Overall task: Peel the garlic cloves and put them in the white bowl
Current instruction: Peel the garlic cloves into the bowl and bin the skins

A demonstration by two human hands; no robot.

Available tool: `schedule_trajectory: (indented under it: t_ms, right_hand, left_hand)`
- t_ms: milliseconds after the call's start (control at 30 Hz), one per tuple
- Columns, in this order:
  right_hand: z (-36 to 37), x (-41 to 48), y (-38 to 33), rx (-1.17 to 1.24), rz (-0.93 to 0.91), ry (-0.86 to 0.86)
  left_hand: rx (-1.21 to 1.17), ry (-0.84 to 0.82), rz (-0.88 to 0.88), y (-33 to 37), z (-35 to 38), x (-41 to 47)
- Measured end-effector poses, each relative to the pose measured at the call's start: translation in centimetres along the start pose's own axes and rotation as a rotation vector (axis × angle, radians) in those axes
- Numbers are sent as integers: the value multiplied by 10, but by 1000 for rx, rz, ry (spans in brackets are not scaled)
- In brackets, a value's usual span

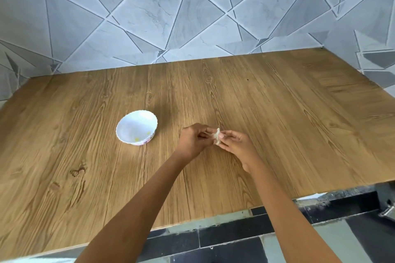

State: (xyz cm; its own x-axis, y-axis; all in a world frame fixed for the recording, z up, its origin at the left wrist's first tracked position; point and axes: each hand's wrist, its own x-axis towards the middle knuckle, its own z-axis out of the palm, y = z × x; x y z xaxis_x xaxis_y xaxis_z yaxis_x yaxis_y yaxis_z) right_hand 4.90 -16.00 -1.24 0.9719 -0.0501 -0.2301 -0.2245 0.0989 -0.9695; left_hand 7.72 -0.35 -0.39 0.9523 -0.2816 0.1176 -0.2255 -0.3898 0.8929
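Head view, reading from the left: the white bowl (134, 125) stands upright on the wooden table (288, 126), well apart from the table's edges and a little left of the hands. A small yellow speck shows low inside it; whether that is a print or a bit of food I cannot tell, and no peeled clove is plainly visible in it.

Next comes the left hand (193, 140), raised just over the table with its fingers curled in and the tips pinching at the near side of the garlic (217, 136). The garlic is a small pale piece with papery skin, held between the two hands and clear of the table.

On its other side the right hand (236, 145) clamps it between thumb and fingertips.

I judge the step to be the peeling itself, with the skin being worked loose. The next move calls for one hand to hold the clove steady while the other pulls the skin off, then a short carry leftward to drop it into the bowl.
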Motion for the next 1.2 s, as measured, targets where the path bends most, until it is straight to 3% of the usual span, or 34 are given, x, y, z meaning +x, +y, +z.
schedule_trajectory:
  t_ms: [200, 467, 767, 900, 1000, 1100, 1200]
  right_hand:
    - [2, 0, 3, -77, -52, -31]
    - [6, 8, 5, -79, -75, 31]
    - [9, 14, 2, -120, -43, 52]
    - [7, 15, 5, -178, -36, 75]
    - [9, 17, 9, -454, -235, 135]
    - [15, 23, 15, -707, -442, 178]
    - [19, 28, 22, -813, -478, 156]
  left_hand:
    - [36, -50, 49, 2, -7, 1]
    - [304, 165, 255, -2, 10, -1]
    - [206, 245, -91, 11, 17, -1]
    - [-231, 223, -352, 6, 2, -9]
    - [-376, 163, -377, 5, -18, -18]
    - [-269, 182, -403, 3, -41, -30]
    - [-175, 204, -470, -2, -60, -54]
